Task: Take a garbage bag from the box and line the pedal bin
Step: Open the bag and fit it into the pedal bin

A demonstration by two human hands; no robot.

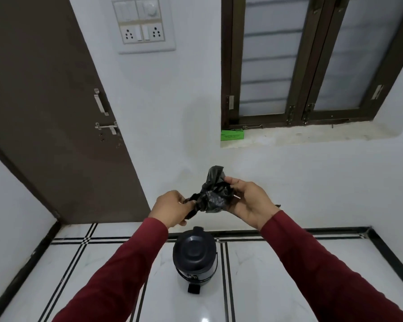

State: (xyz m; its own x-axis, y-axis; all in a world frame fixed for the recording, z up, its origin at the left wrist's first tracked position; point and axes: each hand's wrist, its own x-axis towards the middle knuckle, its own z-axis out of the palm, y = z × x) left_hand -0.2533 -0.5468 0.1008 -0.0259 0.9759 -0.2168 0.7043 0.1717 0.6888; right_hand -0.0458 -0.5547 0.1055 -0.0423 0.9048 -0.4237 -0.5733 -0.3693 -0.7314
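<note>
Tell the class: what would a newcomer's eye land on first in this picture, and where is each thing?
First, the crumpled black garbage bag at centre, gripped by the left hand and the right hand. Directly below on the white floor stands the dark pedal bin, lid closed. A green box sits on the window ledge above.

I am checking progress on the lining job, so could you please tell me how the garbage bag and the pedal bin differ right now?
The garbage bag is crumpled, soft and held in the air by the left hand and right hand; the pedal bin is rigid, round and stands on the floor. The bag is being worked open, while the bin's lid is shut. Both are dark.
</note>
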